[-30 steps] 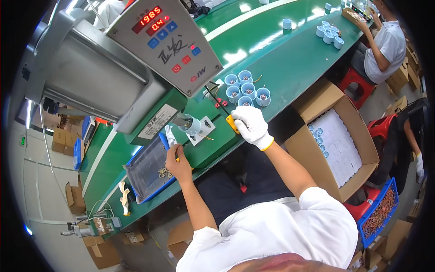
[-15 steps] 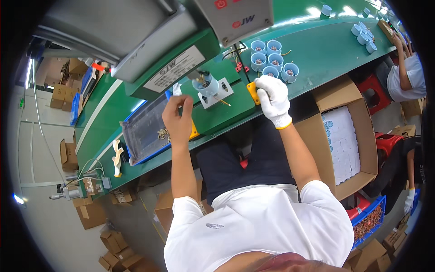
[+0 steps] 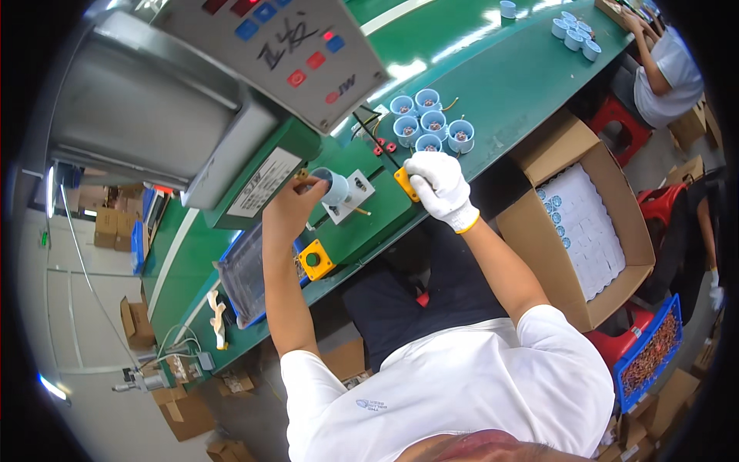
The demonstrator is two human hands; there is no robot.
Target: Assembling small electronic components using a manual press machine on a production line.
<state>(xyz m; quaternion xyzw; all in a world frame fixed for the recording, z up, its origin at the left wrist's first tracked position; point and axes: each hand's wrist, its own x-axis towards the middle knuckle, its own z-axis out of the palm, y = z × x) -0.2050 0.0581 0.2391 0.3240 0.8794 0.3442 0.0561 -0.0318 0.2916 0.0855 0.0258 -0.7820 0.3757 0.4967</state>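
Note:
My bare left hand [image 3: 296, 202] reaches under the head of a green and grey bench machine [image 3: 269, 173]. Its thumb and fingertips are pinched together at the mouth of a light blue cup [image 3: 336, 187]; whatever they hold is hidden. The cup stands on a white metal fixture plate [image 3: 358, 190], and a thin yellow wire [image 3: 359, 209] sticks out beside it. In a white glove, my right hand [image 3: 440, 185] is curled over a yellow button box [image 3: 406, 185] and covers part of it. Another yellow box with a green button [image 3: 314, 259] lies beside my left forearm.
Several light blue cups [image 3: 432, 123] with small parts inside stand grouped beyond my right hand. A blue-rimmed tray [image 3: 250, 277] lies left of my forearm. An open carton [image 3: 581, 231] sits at right, near a blue crate of small parts [image 3: 650, 354]. A co-worker [image 3: 666, 77] sits farther along the bench.
My left hand has moved from beside the cup up to its mouth, uncovering the left button box. My right hand stays at its box. The whole view has shifted and turned.

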